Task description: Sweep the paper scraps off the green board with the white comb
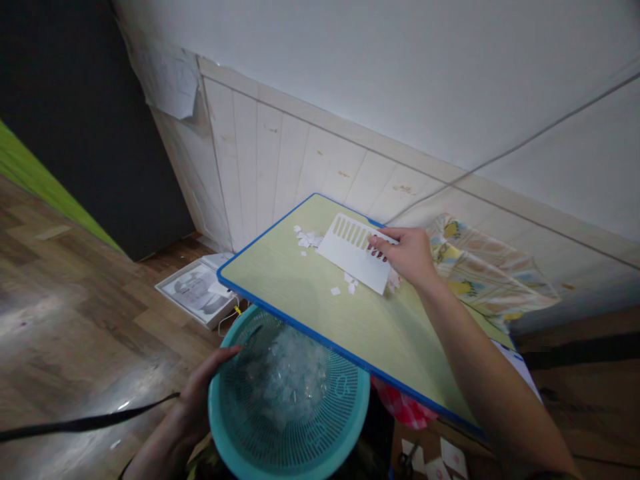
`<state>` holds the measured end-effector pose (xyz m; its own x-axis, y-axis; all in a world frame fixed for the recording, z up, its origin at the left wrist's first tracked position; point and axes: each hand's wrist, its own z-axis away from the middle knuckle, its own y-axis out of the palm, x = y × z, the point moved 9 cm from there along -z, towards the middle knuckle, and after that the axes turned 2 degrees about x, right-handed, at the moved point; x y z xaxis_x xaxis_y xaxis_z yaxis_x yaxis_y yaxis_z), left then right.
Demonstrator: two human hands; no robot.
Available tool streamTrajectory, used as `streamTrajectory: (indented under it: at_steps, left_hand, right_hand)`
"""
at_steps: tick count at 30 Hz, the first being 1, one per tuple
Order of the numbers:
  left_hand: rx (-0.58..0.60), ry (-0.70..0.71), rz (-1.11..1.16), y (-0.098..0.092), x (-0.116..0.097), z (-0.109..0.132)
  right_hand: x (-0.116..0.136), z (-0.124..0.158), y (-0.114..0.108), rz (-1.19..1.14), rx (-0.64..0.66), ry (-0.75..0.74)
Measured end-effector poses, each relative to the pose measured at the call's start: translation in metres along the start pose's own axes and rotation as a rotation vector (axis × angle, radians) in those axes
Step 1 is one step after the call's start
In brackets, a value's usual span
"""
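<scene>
My right hand [403, 252] grips a white slotted plate [350, 257] by its slotted edge, its fingertips showing through the slots. The plate rests low over a pale green tabletop [280, 280] with a blue rim. Small white paper scraps [307, 238] lie at the plate's left end, with a few more [350, 283] along its near edge. Below the table's front edge, my left hand [205, 380] holds the rim of a turquoise mesh basket [217, 413]. Inside the basket is a heap of clear and whitish bits [295, 377].
A patterned plastic cover [480, 267] lies at the table's right, against the white wall [300, 153]. An open white box [197, 290] sits on the wooden floor at left. Scissors [407, 460] and white cards [453, 457] are below the table at right.
</scene>
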<state>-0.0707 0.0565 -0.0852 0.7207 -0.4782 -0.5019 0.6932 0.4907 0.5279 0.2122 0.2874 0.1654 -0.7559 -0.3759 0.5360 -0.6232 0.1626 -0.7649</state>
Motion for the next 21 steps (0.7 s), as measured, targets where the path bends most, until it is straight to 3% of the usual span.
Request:
streamTrajectory:
  at_steps: [4,21]
  left_hand:
    - [0.001,0.01,-0.007,0.001,-0.001,0.0]
    - [-0.007,-0.02,0.0,-0.005,0.003,-0.005]
  right_hand:
    - [-0.001,0.004,-0.003,-0.048,0.059,0.002]
    - [-0.005,0.006,-0.013,0.041,0.021,-0.021]
